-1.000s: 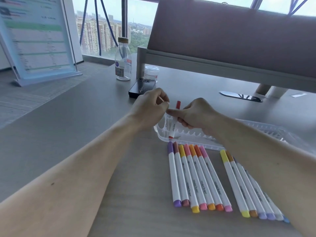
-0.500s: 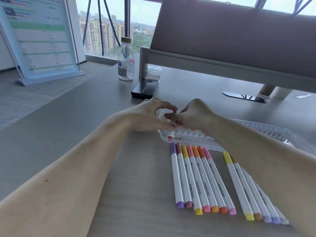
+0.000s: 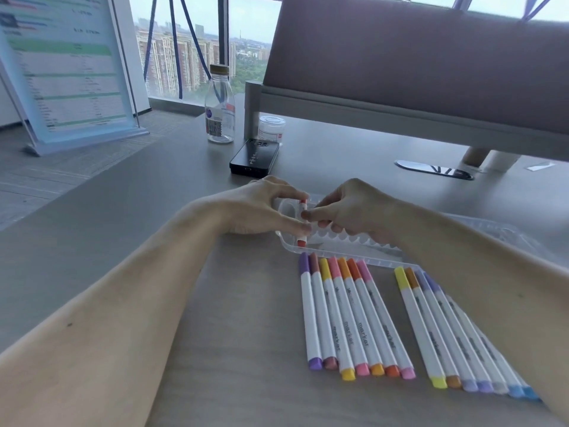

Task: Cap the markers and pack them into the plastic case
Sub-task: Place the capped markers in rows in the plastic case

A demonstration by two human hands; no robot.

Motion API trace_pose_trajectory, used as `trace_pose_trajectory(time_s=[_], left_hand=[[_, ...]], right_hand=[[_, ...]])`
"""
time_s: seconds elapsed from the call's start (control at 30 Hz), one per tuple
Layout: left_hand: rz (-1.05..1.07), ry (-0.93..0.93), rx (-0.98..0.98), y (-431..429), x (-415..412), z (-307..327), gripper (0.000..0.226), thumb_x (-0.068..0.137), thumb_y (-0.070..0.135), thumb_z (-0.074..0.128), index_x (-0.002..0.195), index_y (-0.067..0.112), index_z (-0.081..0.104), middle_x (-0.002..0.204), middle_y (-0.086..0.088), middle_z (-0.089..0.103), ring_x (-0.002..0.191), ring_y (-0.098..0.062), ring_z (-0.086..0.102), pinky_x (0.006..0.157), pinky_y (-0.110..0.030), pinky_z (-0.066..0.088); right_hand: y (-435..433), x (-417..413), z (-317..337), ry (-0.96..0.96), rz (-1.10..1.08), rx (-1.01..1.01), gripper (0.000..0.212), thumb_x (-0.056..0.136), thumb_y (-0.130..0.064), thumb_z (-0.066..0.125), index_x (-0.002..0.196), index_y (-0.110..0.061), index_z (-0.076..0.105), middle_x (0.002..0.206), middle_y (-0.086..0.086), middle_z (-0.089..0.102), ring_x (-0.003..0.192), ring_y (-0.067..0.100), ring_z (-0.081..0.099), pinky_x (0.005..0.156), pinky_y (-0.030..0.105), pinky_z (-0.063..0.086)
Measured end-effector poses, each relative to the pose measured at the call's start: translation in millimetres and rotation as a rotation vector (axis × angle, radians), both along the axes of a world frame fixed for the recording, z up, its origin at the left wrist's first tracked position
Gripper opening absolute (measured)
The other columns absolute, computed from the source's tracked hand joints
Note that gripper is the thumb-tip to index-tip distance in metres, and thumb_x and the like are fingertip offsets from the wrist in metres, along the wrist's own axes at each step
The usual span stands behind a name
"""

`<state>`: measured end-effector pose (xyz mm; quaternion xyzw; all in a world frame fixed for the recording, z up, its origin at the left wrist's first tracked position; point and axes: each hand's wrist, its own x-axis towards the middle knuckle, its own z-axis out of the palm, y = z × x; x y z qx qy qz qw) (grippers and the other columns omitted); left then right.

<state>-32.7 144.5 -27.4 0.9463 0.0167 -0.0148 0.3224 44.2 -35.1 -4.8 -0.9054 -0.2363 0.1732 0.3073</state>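
Note:
A clear plastic case [image 3: 345, 252] with scalloped slots lies on the grey desk. A red-capped white marker [image 3: 302, 223] lies in its leftmost slot. My left hand [image 3: 261, 208] pinches this marker from the left, fingertips at its far and near parts. From the right, my right hand [image 3: 351, 211] presses on the marker's middle with thumb and fingers. Two rows of capped markers lie in front of the case: a left group [image 3: 354, 315] of several in purple, yellow, pink and orange, and a right group [image 3: 455, 331] in yellow, orange, purple and blue.
A black phone-like device [image 3: 255, 158], a clear bottle [image 3: 219, 106] and a small white jar [image 3: 271, 127] stand behind the case. A desk divider panel [image 3: 415, 72] rises at the back. A sign stand [image 3: 64, 69] sits at the far left.
The red marker was held upright above the case between both hands; it has come down and now lies flat in the leftmost slot with both hands lowered onto it.

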Motion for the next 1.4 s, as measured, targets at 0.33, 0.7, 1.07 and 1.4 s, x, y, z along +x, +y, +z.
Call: trace_pose_trajectory(time_s=[0.33,0.7,1.07,1.4], left_hand=[[-0.010,0.005,0.019,2,1,-1,0.073,0.075,0.060,0.081,0.142,0.049,0.053,0.151,0.021,0.034,0.130,-0.002,0.036,0.111,-0.028,0.030],[-0.012,-0.177,0.110,-4,10,-19,0.059,0.076,0.061,0.062,0.133,0.044,0.058,0.136,0.013,0.040,0.132,-0.010,0.038,0.107,-0.033,0.032],[-0.005,-0.321,0.159,-3,14,-28,0.064,0.069,0.066,0.048,0.124,0.039,0.066,0.133,0.009,0.054,0.130,-0.012,0.047,0.116,-0.041,0.034],[-0.020,-0.330,0.142,-3,15,-30,0.063,0.067,0.066,0.048,0.122,0.040,0.065,0.131,0.008,0.053,0.129,-0.012,0.048,0.116,-0.037,0.033]], right_hand=[[-3,-4,-2,-0.052,0.042,0.031,0.029,0.085,-0.043,0.079,0.082,-0.014,0.081,0.071,0.003,0.068,0.058,0.011,0.050,0.046,0.021,0.042],[-42,-32,28,-0.082,0.124,-0.050,0.031,0.086,-0.046,0.076,0.082,-0.016,0.080,0.078,0.007,0.074,0.063,0.015,0.055,0.060,0.029,0.048],[-35,-63,7,-0.198,0.244,-0.189,0.040,0.081,-0.043,0.074,0.081,-0.003,0.074,0.061,0.002,0.051,0.057,0.012,0.047,0.056,0.028,0.039],[-37,-66,14,-0.290,0.204,-0.276,0.033,0.078,-0.034,0.069,0.080,-0.002,0.074,0.056,-0.001,0.050,0.055,0.016,0.048,0.055,0.027,0.041]])
